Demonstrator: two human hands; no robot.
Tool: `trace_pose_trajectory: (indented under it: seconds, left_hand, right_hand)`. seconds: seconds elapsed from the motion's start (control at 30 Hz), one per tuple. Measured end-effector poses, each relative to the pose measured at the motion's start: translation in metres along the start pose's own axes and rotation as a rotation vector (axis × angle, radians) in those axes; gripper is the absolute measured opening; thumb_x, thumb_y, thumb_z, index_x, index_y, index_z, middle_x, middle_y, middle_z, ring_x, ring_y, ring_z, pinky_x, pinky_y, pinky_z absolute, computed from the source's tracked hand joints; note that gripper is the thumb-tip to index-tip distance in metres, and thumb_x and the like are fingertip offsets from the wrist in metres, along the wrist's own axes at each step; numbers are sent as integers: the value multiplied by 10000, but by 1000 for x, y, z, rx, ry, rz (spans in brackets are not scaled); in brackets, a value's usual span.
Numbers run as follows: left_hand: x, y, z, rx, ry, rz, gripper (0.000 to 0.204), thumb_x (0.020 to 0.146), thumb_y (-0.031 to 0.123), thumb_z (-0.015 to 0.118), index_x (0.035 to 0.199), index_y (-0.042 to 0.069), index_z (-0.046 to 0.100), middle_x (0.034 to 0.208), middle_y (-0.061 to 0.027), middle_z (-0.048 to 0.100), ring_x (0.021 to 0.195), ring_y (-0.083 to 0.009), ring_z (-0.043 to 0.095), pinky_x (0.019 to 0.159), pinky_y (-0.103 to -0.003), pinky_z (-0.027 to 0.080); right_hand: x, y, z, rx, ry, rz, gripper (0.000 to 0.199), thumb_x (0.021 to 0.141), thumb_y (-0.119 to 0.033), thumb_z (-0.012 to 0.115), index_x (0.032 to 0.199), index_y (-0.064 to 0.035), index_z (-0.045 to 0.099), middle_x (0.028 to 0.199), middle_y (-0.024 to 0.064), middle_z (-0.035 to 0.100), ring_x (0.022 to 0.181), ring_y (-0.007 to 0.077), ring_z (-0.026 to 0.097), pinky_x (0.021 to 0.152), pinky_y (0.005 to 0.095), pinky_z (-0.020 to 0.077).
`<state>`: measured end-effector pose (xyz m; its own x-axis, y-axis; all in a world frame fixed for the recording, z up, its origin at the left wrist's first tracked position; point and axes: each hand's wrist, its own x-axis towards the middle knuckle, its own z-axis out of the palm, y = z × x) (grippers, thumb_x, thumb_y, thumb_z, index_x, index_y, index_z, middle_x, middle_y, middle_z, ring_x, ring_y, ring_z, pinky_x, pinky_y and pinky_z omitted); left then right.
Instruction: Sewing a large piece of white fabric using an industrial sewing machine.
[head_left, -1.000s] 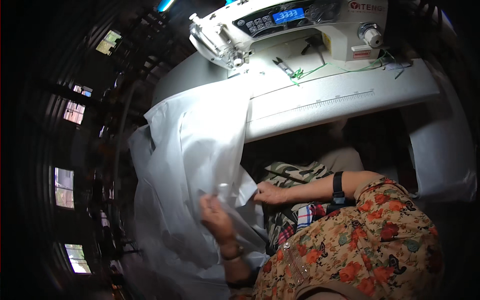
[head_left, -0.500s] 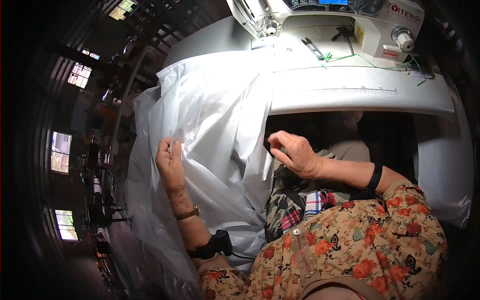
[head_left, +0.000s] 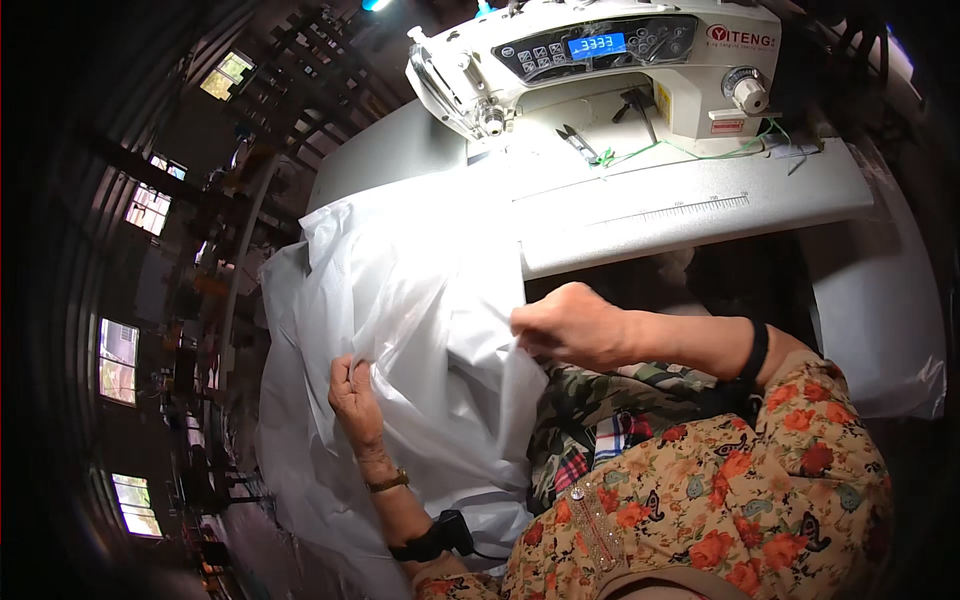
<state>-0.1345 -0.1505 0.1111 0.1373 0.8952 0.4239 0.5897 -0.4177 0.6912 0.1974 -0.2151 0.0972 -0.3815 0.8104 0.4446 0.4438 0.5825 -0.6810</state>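
A large, thin white sheet (head_left: 440,300), creased and slightly shiny, drapes from the sewing machine bed down over my lap. My left hand (head_left: 356,402) pinches a fold of it at the left, thumb against fingers. On the sheet's right edge, my right hand (head_left: 573,324) is closed with its knuckles up; the fingertips are partly hidden behind the hand. Beyond both hands stands a white sewing machine (head_left: 600,55), its needle head (head_left: 492,120) above the sheet's far end. Glare washes out the cloth under the needle.
On the machine bed lie small thread snips (head_left: 577,143), green thread (head_left: 680,152) and a dark small tool (head_left: 634,103). A ruler scale (head_left: 695,207) runs along the table's front edge. Translucent plastic (head_left: 880,300) hangs at the right.
The view has tilted, showing more of the machine. My right hand, before beside the sheet with fingers curled, now closes on its right edge. My left hand keeps its pinch.
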Motion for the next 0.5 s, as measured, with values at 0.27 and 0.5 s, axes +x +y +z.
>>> trace_pose_trajectory:
  seconds: [0.27, 0.5]
  left_hand:
    - [-5, -18, -7, 64, 9, 3, 112, 973, 94, 548, 938, -9, 575, 781, -17, 529, 691, -111, 441, 644, -253, 397]
    - [-13, 4, 4, 50, 18, -25, 111, 970, 95, 551, 936, -7, 579, 775, -10, 522, 682, -99, 433, 628, -248, 392]
  right_hand:
    - [-32, 21, -14, -178, -419, 140, 309, 932, -292, 587, 1148, -72, 595, 759, 195, 665, 720, 367, 670, 671, 452, 531]
    - [75, 93, -75, -445, 209, 337, 236, 896, -218, 586, 1002, -47, 709, 868, 190, 696, 832, 369, 665, 767, 447, 519]
